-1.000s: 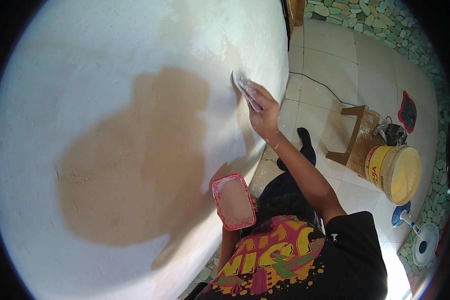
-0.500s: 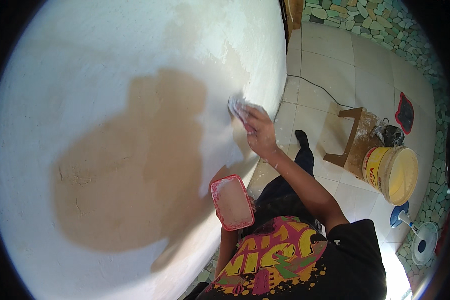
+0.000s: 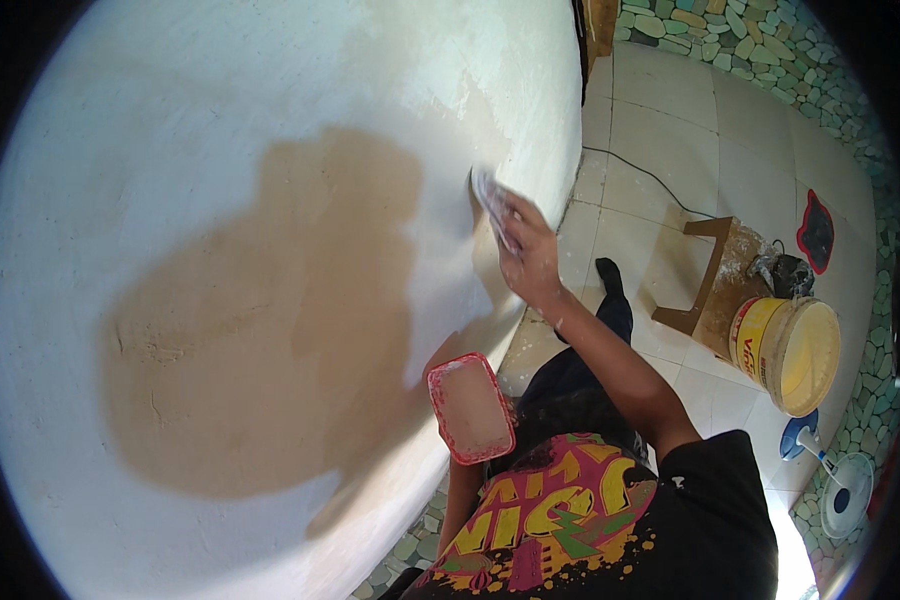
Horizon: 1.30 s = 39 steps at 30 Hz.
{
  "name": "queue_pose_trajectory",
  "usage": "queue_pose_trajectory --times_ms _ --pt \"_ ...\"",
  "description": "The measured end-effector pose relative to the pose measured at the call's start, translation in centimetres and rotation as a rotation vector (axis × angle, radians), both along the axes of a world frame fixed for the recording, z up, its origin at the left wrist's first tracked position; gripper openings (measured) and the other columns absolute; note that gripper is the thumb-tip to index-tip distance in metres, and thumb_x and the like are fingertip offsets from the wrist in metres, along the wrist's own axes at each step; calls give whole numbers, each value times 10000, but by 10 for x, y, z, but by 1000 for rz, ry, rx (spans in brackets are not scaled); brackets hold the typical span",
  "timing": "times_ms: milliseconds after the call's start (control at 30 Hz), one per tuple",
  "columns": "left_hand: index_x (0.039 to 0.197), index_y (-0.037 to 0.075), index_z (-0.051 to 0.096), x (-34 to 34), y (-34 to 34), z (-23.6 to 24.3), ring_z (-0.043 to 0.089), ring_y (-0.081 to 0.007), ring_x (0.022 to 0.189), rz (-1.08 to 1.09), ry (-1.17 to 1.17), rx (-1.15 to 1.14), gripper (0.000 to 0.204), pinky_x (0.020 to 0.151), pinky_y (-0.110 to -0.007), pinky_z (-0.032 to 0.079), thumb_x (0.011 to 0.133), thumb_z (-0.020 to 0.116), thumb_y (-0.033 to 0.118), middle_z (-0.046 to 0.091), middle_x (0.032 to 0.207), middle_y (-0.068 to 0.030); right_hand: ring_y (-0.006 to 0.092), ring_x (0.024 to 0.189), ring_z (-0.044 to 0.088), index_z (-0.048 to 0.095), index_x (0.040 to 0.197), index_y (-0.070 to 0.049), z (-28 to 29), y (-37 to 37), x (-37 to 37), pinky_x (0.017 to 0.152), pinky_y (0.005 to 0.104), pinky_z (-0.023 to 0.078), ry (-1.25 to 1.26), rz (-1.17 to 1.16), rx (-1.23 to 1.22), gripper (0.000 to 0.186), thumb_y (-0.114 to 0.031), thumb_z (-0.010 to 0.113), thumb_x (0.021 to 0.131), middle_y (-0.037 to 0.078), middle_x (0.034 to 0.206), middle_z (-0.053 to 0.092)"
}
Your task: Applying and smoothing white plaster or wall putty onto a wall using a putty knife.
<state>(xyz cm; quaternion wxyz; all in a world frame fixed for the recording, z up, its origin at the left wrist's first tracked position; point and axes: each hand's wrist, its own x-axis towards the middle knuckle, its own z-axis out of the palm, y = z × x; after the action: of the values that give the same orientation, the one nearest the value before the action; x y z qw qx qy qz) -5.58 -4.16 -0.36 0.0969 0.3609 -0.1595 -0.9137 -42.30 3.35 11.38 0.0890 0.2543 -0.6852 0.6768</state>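
My right hand [image 3: 530,255] is closed round a crumpled whitish rag [image 3: 492,205], pressed to or very near the pale wall [image 3: 220,90]. White smears mark the wrist. Below it, a shallow red-rimmed tub [image 3: 473,408] with a pale, milky content is held up close to my body. My left hand [image 3: 511,410] supports this tub from beneath and from its right side; only a bit of the fingers shows, the rest being hidden by the tub. A large brown shadow covers much of the wall, which has small cracks and rough patches.
On the tiled floor [image 3: 660,90] at the right stands a brown stool [image 3: 715,290], with a yellow-labelled bucket [image 3: 785,355] and a crumpled dark bag [image 3: 788,274] by it. A black cable [image 3: 650,180] runs toward the stool. A red-edged dark mat [image 3: 816,232] and a fan [image 3: 848,495] are farther right.
My right hand and the rag have moved slightly upward along the wall, and the rag has turned more edge-on. The tub stays in my left hand, almost in place.
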Motion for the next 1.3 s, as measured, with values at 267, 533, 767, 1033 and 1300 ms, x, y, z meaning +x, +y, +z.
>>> queue_pose_trajectory --times_ms 267,533,767,1033,1300 --pt "1457 77 470 -47 19 55 647 -381 1061 25 190 237 664 890 -540 561 1023 373 571 626 1281 -184 170 1200 609 573 1352 82 11 19 -34 1040 294 465 -457 119 -368 429 100 504 928 140 1309 655" --pt "1495 85 439 -32 10 25 617 -382 1163 -98 337 207 709 960 -544 538 994 431 587 582 1368 -186 212 1140 669 645 1295 24 23 20 -10 997 293 489 -225 110 -150 491 178 500 851 178 1202 709" --pt "1522 90 411 -4 -1 -1 601 -379 1208 -55 182 133 728 991 -546 524 988 455 582 555 1418 -174 239 1121 673 690 1252 -21 36 27 -43 966 320 516 -220 2 -225 484 167 518 840 190 1228 692" --pt "1529 93 407 -2 -10 -15 599 -364 1219 -34 176 121 711 1006 -532 519 1002 442 569 559 1424 -160 350 1048 665 724 1208 -57 0 17 -23 898 371 537 124 -34 75 601 173 496 701 177 1192 698" --pt "1494 99 448 -21 8 19 615 -359 1168 -74 22 -43 648 979 -523 531 1029 396 547 595 1365 -155 312 1103 676 705 1202 17 30 8 -46 946 321 511 59 -138 -73 512 205 497 773 182 1181 708"
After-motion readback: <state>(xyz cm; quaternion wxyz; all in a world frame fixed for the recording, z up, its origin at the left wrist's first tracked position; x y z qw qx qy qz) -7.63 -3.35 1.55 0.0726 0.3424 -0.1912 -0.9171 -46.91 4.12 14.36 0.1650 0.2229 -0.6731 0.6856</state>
